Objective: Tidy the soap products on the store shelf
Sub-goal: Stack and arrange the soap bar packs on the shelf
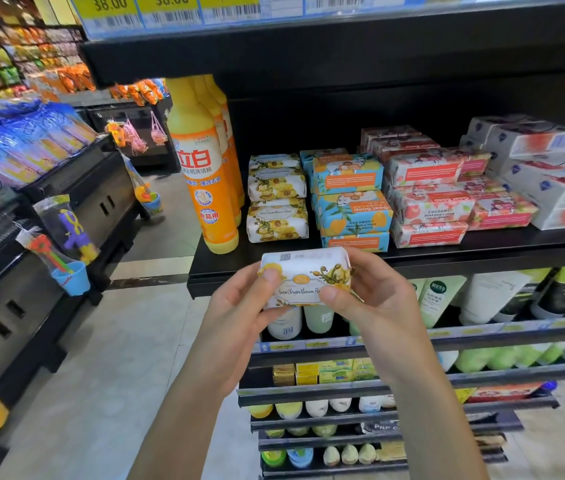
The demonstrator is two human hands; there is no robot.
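Just in front of the black metal store shelf, level with its front edge, a rectangular soap bar wrapped in white paper printed with yellow flowers is held up between both hands, long side level and printed face turned toward the camera. The left hand pinches the bar's left end, thumb on the front face and fingers curled behind. The right hand does the same at the right end, thumb pressed on the lower right part of the label. Holding it by both ends probably lets the person read the label and square the bar before setting it down. Its likely home is the stack of matching yellow-flowered soap bars straight beyond the hands, just beside the tall orange dish-liquid bottle. That stack is near the held bar but not touching it, a little further back on the shelf. To its right the soaps sit grouped by design: blue-and-orange wrapped goat soaps, then red-and-pink wrapped soaps, then white cartons at the far right. Several of these lie askew or with labels upside down, so the tidying looks unfinished
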